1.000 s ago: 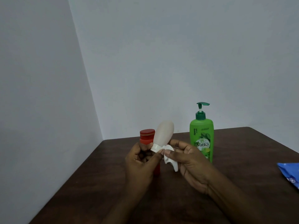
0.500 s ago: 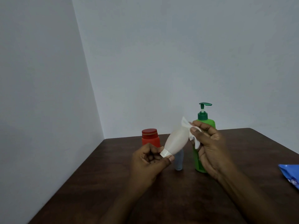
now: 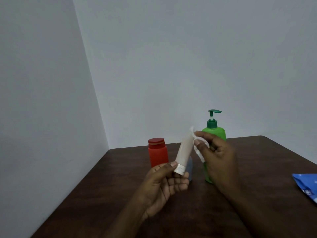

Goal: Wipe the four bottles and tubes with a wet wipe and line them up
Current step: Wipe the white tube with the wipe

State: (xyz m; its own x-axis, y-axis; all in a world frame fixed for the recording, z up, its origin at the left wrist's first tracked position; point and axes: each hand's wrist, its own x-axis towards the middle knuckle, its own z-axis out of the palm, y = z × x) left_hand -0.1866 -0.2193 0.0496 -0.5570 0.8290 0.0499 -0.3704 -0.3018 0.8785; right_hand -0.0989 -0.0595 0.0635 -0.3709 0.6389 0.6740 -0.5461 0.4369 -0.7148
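My left hand grips a pale cream tube by its white cap, with the tube tilted up and to the right. My right hand pinches a white wet wipe against the tube's upper end. A red bottle with a red lid stands on the table behind my left hand. A green pump bottle stands behind my right hand, its lower part hidden. A small pale blue bottle peeks out behind the tube.
A dark brown table sits in the corner of two pale walls. A blue wipes packet lies at the right edge of the view.
My right hand slid the wipe from the tube's cap end up to its top. The tube tilted to the right and turned narrower edge-on.
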